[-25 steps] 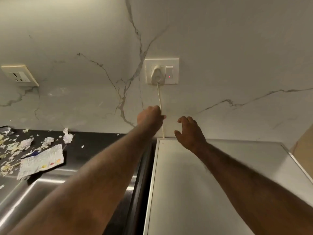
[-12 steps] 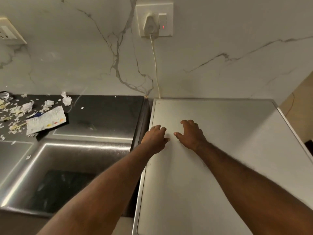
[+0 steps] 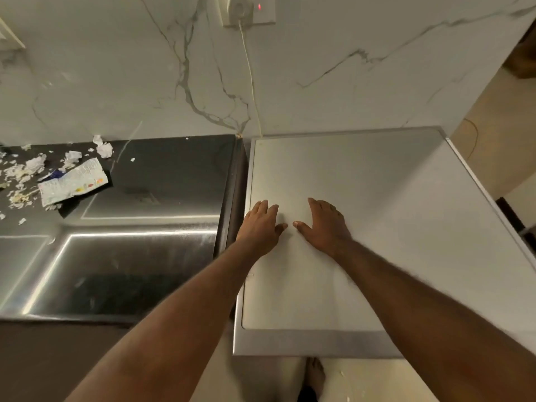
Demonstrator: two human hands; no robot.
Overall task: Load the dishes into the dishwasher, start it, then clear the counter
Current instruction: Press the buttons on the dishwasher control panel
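The dishwasher's flat white top [image 3: 362, 175] fills the right half of the view, seen from above. My left hand [image 3: 259, 226] lies flat on it near its left edge, fingers straight. My right hand [image 3: 323, 224] lies flat beside it, thumb tips nearly touching. Neither hand holds anything. A white cord [image 3: 251, 79] runs up the marble wall from behind the dishwasher to a plugged socket [image 3: 249, 10] with a red light.
Left of the dishwasher is a dark counter [image 3: 174, 175] with a steel sink [image 3: 116, 271]. A crumpled printed wrapper [image 3: 72, 182], torn paper bits [image 3: 103, 147] and food scraps [image 3: 17, 181] lie at its far left. My bare foot [image 3: 314, 378] shows on the floor.
Both hands came down from near the wall cord and now rest flat on the dishwasher top. The view tilted downward, bringing the sink and floor into sight.
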